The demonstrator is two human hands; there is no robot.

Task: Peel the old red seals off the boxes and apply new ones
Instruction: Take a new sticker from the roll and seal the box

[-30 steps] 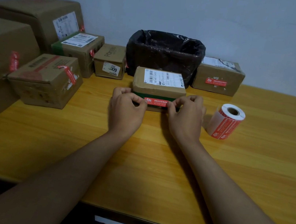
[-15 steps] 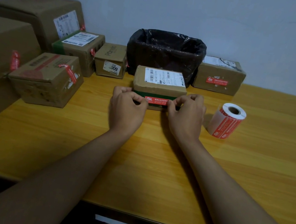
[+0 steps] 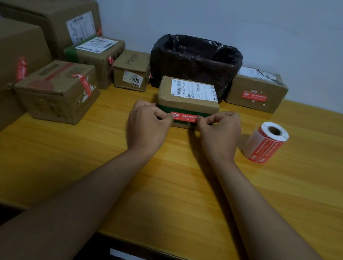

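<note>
Here the left hand (image 3: pixel 148 124) pinches one end of the red seal (image 3: pixel 184 117) on the front of the small box (image 3: pixel 188 101) mid-bench, the right hand (image 3: pixel 219 132) the other; each grip should press outward, flattening evenly.

Dim bluish light, soft shadows, wide-angle edge bending

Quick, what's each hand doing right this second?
Left hand: pinching the left end of the red seal on the box.
Right hand: pinching the seal's right end.
</note>
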